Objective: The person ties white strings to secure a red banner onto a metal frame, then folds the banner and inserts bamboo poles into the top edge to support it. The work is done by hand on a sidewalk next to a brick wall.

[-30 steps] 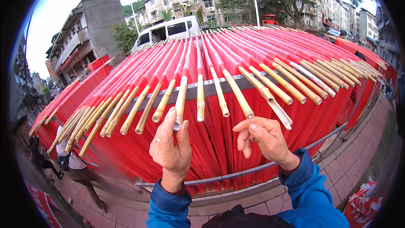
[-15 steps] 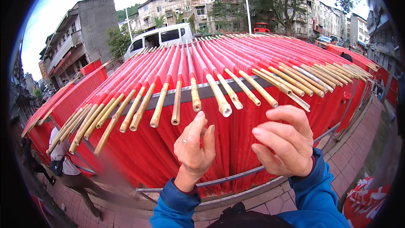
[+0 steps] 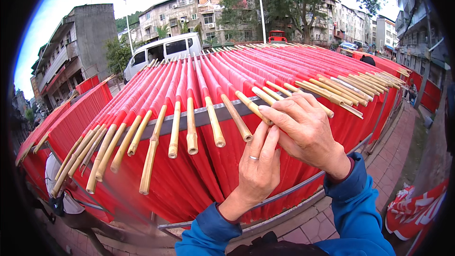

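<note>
Red yarn or cloth hangs in long rows over many bamboo poles, whose bare ends stick out toward me. My right hand is closed over the end of one bamboo pole near the middle, fingertips on top of it. Just below, my left hand, with a ring on one finger, reaches up with fingers stretched out. Its fingertips are at the same pole end; its thumb is hidden. To the left lie other pole ends, and more ends sit close together behind my right hand.
A dark metal rail runs under the pole ends, and a lower metal bar crosses in front. At left stands a person in a light top. A red bag is at lower right; a white van is beyond.
My two hands have come together at one pole end; before, they were apart and off the poles. The right hand has moved up and left. The view has shifted right.
</note>
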A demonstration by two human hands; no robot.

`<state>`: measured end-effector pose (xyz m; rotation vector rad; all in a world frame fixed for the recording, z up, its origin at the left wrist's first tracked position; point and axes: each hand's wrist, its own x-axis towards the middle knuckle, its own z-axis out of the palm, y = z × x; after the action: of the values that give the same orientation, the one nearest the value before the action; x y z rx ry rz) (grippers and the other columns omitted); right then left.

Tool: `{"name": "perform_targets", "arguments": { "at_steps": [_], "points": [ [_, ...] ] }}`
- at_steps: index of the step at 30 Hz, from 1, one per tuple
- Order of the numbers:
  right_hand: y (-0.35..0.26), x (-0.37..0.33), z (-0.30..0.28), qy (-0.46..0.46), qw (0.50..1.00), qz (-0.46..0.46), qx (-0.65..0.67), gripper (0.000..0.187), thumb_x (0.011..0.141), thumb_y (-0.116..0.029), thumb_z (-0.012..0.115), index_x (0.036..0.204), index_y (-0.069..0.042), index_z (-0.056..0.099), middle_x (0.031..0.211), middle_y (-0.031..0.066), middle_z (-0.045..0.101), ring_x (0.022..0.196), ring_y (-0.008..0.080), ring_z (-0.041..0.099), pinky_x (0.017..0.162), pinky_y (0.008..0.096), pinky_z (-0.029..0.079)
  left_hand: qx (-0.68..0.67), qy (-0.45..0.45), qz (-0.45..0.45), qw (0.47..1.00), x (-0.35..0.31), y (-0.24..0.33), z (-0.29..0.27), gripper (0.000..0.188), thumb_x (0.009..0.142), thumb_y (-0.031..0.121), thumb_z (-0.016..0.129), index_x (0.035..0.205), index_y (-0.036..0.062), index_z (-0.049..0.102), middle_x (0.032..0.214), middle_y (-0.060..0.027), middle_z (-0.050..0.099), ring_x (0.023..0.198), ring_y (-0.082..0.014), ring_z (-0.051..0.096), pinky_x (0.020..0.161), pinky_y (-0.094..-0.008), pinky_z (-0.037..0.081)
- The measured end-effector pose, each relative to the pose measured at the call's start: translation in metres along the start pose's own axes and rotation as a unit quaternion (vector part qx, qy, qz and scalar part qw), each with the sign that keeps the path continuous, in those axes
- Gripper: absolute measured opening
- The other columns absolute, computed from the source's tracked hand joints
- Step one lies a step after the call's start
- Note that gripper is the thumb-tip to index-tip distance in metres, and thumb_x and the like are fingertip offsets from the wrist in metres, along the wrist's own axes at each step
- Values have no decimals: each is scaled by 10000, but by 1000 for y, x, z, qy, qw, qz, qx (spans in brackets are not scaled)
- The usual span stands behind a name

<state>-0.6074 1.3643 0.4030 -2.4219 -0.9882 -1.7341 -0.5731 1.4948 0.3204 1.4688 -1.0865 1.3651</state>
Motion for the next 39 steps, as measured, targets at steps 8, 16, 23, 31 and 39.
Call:
{"name": "perform_targets", "arguments": {
  "at_steps": [8,16,23,31,39],
  "points": [
    [8,4,7,-26,995,5,92,222,779,-71,699,988,-28,638,747,96,629,747,259,622,698,384,486,39,62,-46,996,-23,-11,-24,583,775,-153,587,1306,-17,390,1246,-237,495,1107,-287,572,928,-384,519],
    [13,-4,15,36,990,15,133,266,723,37,720,976,10,640,792,122,656,763,285,642,668,358,523,35,40,-16,998,-14,-14,-12,558,759,-136,647,1278,-51,464,1143,-272,593,1011,-373,634,844,-404,538],
    [5,3,14,8,1000,-14,18,269,727,-77,689,984,-24,629,980,133,627,915,294,625,796,409,502,98,79,-68,990,-4,-21,-17,337,859,-50,631,1190,-66,565,1084,-210,657,944,-326,672,804,-367,538],
    [-19,12,37,-14,999,-42,4,194,773,-200,601,838,-17,604,839,127,630,799,245,618,726,380,479,7,98,-104,990,-15,-14,-30,388,959,-48,465,1337,-26,382,1196,-184,562,1095,-215,584,952,-317,480],
    [-16,9,45,36,998,-55,12,173,716,-181,645,770,-21,606,705,91,610,713,243,615,632,417,485,67,105,-97,987,-11,-23,-41,340,951,-27,517,1282,-79,462,1184,-192,576,1002,-257,616,840,-344,557]
  ]
}}
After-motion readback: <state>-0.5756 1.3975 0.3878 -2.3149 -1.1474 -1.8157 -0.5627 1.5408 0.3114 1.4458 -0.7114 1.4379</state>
